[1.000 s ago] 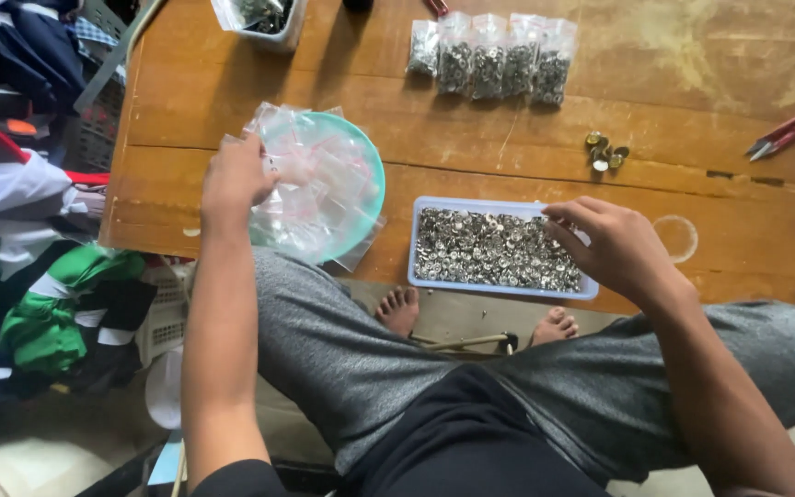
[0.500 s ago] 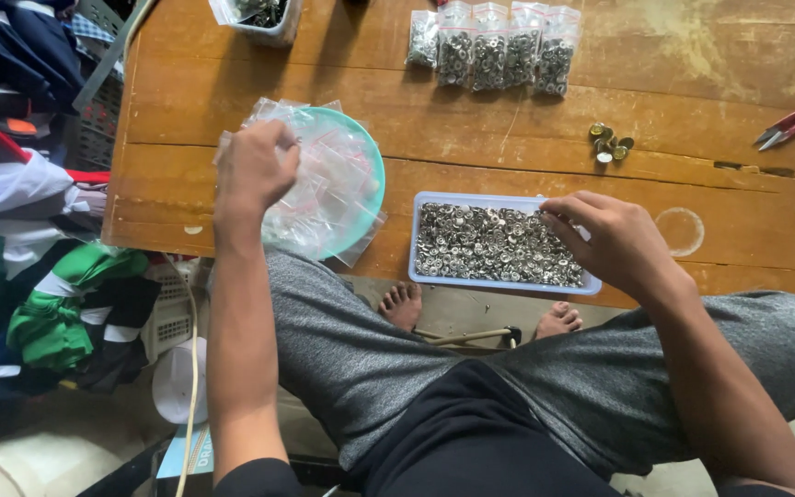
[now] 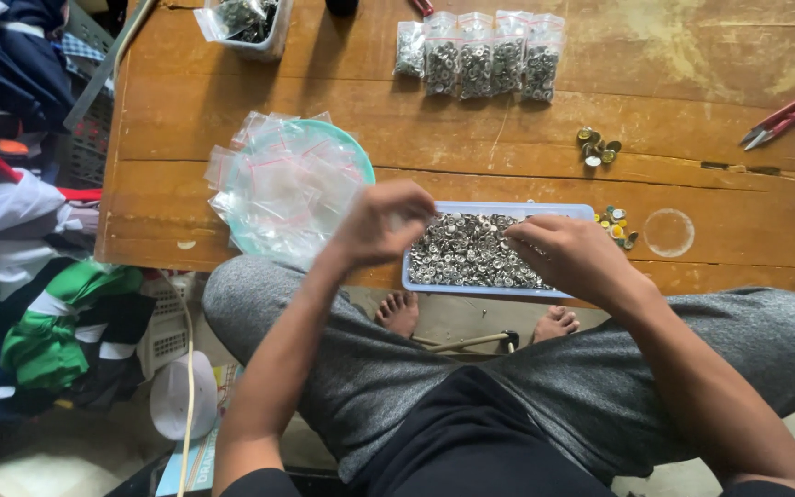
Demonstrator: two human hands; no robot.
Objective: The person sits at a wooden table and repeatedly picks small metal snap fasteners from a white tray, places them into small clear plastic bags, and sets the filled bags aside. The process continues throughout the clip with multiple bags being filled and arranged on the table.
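We are hovering over the blue tray [image 3: 416,274] of loose metal rings, left hand [image 3: 381,221] pinching a small clear bag, right hand [image 3: 570,258] curled onto the rings, four filled bags [image 3: 480,57] lying beyond the tray, many empty bags [image 3: 282,184] waiting beside it.

Worn wooden table [image 3: 710,55] with tray [image 3: 497,287], teal plate [image 3: 357,155], filled bags [image 3: 480,55], red pliers [image 3: 777,121].

A shallow pale-blue rectangular tray [image 3: 409,276] lies flat on the tabletop [image 3: 692,55] directly under both hands, heaped with small silvery metal rings [image 3: 471,253]. Just beyond the left hand [image 3: 381,221], clear little zip bags [image 3: 278,179] are piled loosely.
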